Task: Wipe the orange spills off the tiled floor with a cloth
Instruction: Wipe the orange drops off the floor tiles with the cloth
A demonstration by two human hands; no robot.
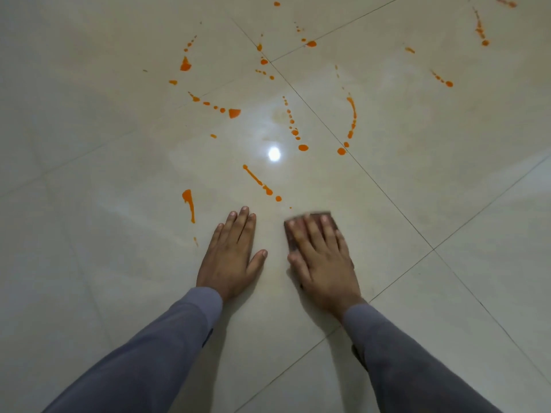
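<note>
Glossy cream floor tiles (pixel 119 263) with thin dark grout lines fill the whole view, and a lamp's reflection (pixel 274 153) shines as a bright spot near the middle. A small brown cloth (pixel 323 218), blurred at its edges, lies flat on the tile under the right hand (pixel 323 257); the fingers are straight and slightly spread, pressing it down, with only its far edge and left side showing past them. Just beyond the cloth runs a short orange streak (pixel 258 181) ending in drops, and many more orange spills (pixel 351 120) are scattered over the tiles farther away, reaching the top of the view. The left hand (pixel 231 257) rests palm down on bare tile beside the right, fingers straight and close together, thumb out. A longer drip (pixel 189 204) lies just left of it. Grey sleeves (pixel 155 353) cover both forearms.
</note>
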